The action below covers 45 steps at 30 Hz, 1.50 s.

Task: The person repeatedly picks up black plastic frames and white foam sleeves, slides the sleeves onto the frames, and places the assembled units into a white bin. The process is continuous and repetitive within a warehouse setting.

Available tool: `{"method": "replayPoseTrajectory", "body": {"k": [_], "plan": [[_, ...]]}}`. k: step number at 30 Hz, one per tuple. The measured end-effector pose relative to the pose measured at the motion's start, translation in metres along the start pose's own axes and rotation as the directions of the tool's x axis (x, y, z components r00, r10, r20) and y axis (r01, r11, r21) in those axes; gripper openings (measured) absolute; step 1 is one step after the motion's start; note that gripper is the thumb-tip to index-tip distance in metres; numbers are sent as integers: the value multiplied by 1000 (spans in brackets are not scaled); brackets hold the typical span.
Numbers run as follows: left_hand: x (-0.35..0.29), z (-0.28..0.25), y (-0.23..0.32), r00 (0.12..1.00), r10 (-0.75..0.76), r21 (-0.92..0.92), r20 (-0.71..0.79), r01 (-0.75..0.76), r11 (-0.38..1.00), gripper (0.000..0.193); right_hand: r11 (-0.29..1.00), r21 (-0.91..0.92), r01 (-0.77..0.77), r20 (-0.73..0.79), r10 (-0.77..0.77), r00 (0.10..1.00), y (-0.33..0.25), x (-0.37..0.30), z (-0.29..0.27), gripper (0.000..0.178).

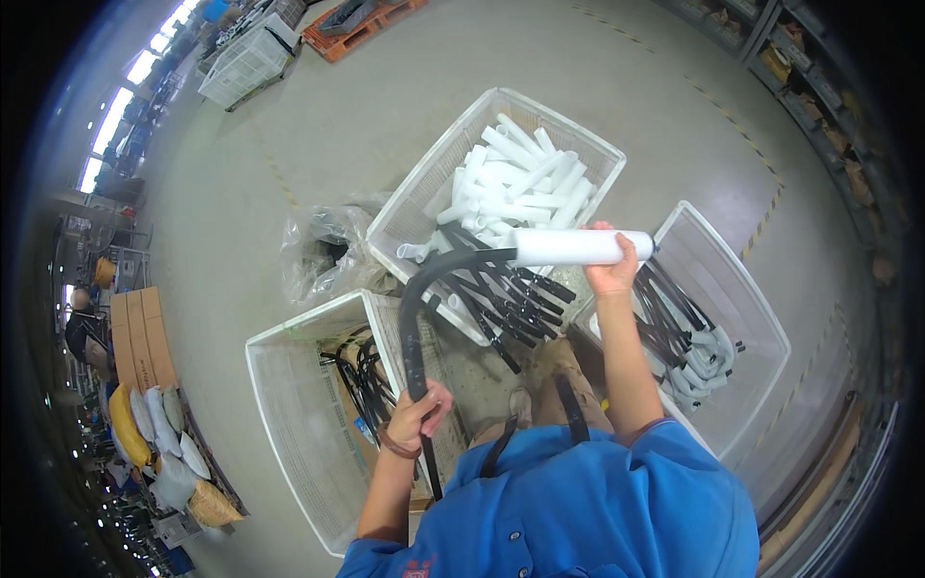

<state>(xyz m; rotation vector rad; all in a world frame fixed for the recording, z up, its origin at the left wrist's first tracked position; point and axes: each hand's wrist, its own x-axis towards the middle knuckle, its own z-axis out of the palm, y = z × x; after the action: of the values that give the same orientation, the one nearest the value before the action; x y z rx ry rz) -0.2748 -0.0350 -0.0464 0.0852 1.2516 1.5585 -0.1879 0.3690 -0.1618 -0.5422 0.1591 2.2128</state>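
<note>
My left hand (421, 414) is closed around the lower part of a bent black tube (416, 308), which arches up and over to the right. At its upper end sits a white foam sleeve (568, 248), lying level, and my right hand (614, 265) is wrapped round the sleeve near its far right end. A small dark end shows at the sleeve's right tip. Below them, several black tubes (501, 299) lean across the near edge of a white crate (424, 183), which is heaped with loose white sleeves (520, 178).
To the left stands a white crate (289, 424) holding thin black tubes (361, 376). At right, another crate (761, 318) contains tubes with grey-white wrapped ends (708, 356). Clear plastic film (318, 260) lies on the floor. Shelving (819, 87) lines the far right.
</note>
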Motion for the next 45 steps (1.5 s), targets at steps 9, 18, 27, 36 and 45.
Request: {"method": "replayPoseTrajectory", "body": {"k": [9, 18, 27, 36, 45], "plan": [[-54, 48, -48, 984, -106, 290, -147, 145, 946, 22, 869, -396, -295, -35, 307, 951, 81, -175, 40, 55], [-117, 101, -30, 937, -186, 84, 296, 169, 982, 22, -763, -10, 646, 746, 425, 513, -84, -256, 101, 80], [-117, 185, -56, 914, -185, 424, 361, 16, 906, 20, -523, -563, 640, 316, 579, 752, -181, -284, 136, 53], [-102, 203, -79, 867, -339, 339, 365, 216, 916, 22, -385, 424, 820, 363, 902, 236, -100, -330, 136, 18], [-62, 190, -77, 788, -529, 452, 313, 367, 813, 19, -547, 490, 678, 411, 831, 373, -81, -351, 69, 12]]}}
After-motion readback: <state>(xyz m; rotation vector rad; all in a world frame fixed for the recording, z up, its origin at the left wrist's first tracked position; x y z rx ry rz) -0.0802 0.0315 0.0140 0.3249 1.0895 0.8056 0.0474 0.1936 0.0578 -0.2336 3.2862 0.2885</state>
